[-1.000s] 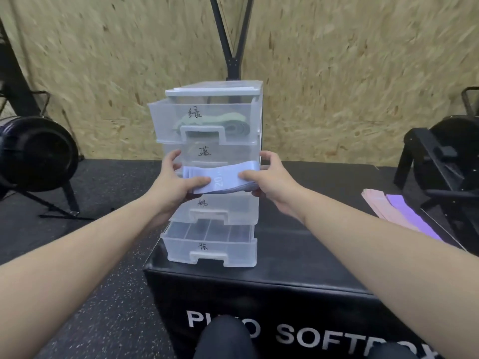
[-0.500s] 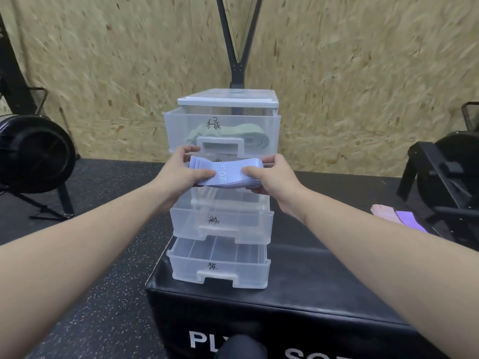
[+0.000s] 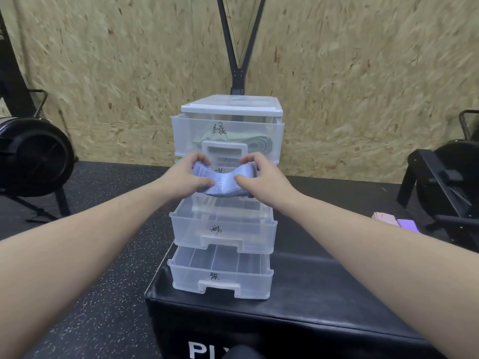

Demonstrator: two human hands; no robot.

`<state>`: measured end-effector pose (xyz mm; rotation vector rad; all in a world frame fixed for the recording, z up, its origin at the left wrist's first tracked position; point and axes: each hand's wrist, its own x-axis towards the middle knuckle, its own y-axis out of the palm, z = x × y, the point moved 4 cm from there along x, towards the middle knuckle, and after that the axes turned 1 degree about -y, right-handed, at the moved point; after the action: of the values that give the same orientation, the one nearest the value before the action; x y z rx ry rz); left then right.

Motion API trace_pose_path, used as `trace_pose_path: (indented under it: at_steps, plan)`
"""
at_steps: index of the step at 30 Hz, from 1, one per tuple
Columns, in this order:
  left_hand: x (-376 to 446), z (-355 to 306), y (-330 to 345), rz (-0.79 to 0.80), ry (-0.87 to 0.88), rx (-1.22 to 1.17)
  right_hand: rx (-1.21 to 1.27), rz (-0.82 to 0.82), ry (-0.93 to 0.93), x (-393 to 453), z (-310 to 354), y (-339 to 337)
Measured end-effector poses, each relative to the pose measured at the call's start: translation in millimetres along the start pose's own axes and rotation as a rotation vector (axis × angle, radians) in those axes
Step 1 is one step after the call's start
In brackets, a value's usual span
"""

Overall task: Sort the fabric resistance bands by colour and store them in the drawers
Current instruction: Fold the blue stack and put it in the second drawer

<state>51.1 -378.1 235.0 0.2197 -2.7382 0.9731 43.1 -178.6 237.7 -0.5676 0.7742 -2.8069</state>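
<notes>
A clear plastic drawer unit (image 3: pixel 228 110) stands at the left front corner of a black soft plyo box (image 3: pixel 324 294), its four drawers all pulled forward. The top drawer (image 3: pixel 186 136) holds green bands (image 3: pixel 256 145). The two lower drawers (image 3: pixel 223 231) and (image 3: pixel 220 281) jut toward the box's front edge, leaving only a narrow strip of box top before the drop. Bare box surface stretches to the right as far as a pink band stack (image 3: pixel 383 218) and a purple band (image 3: pixel 408 225) near the right edge.

Both hands hold a stack of pale blue fabric bands (image 3: pixel 225 181) just under the top drawer's handle, at the mouth of the second drawer. The left hand (image 3: pixel 185 177) pinches the left end, the right hand (image 3: pixel 261 181) pinches the right end, thumbs on top and fingers curled behind. The stack's long axis runs left to right, parallel to the drawer fronts, and its middle sags between the hands while the ends rise.
</notes>
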Motion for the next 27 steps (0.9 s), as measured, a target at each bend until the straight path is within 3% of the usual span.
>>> trace_pose_path:
  at_steps: [7,11,16,27]
  plan:
    - [-4,-10,-9,0.094,-0.016,0.036,-0.104,0.015,-0.026,0,16,-5]
    - [-7,-16,-16,0.129,-0.027,-0.050,0.008,0.022,0.014,1,23,-10]
    - [-11,-20,-22,0.302,-0.159,-0.262,0.153,0.094,0.065,1,33,-19]
    - [11,-37,-38,0.232,-0.311,-0.437,0.386,0.053,0.161,14,30,-27]
